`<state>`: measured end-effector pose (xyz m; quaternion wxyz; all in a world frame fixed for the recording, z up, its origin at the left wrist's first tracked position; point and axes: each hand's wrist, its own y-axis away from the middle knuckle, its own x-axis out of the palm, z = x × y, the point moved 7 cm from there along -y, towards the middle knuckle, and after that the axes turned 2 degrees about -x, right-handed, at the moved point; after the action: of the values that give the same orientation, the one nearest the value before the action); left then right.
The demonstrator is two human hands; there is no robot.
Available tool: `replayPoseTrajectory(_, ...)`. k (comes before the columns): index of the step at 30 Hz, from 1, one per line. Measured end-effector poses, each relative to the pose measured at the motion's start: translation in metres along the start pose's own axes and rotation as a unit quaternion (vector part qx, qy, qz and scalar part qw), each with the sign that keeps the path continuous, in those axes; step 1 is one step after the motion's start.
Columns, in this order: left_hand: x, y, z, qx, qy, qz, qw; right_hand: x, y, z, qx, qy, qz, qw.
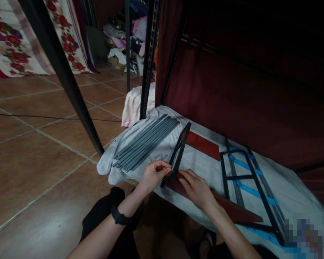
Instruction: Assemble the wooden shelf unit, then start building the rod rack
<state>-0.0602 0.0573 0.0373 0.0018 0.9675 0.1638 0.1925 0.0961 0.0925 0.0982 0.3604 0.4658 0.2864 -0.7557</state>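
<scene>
Centre: black frame [180, 155], grey rods [147, 142], pale grey cloth [209, 171]. Right: bright blue tape [248, 189]. Upper left: cream curtain [5, 39], red-flowered.

Bare forearms [228, 223]; black band [120, 216] round left wrist; black clothing [99, 213] over legs; dark open footwear [211, 236]

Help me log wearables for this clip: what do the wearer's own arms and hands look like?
The left hand and right hand are ungloved. A broad black band circles the left forearm; whether watch or bracelet, I can't tell. The right forearm shows no band. No sleeves are visible on either.
</scene>
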Motion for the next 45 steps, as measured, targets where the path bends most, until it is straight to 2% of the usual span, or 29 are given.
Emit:
replayPoseTrajectory(11,0.0014,-0.0014,-0.0060,-0.008,0.017,0.038,0.999,-0.0021,-0.0040,-0.0008,0.006,-0.012,0.036,0.999)
replayPoseTrajectory(22,0.0016,-0.0003,-0.0036,0.012,0.018,0.007,1.000,-0.0031,-0.0056,0.0006,0.011,-0.035,0.044,0.998)
replayPoseTrajectory(31,0.0007,0.0060,-0.0007,0.046,0.036,-0.049,0.997,-0.0036,-0.0061,0.0036,0.003,-0.019,0.045,0.999)
replayPoseTrajectory(37,0.0013,0.0036,0.0011,0.014,0.032,-0.027,0.999,-0.0033,-0.0067,0.0010,0.006,-0.034,0.046,0.998)
replayPoseTrajectory(45,-0.0007,0.0067,-0.0011,0.047,-0.024,-0.053,0.997,-0.0025,-0.0060,0.0009,0.001,-0.045,0.030,0.999)
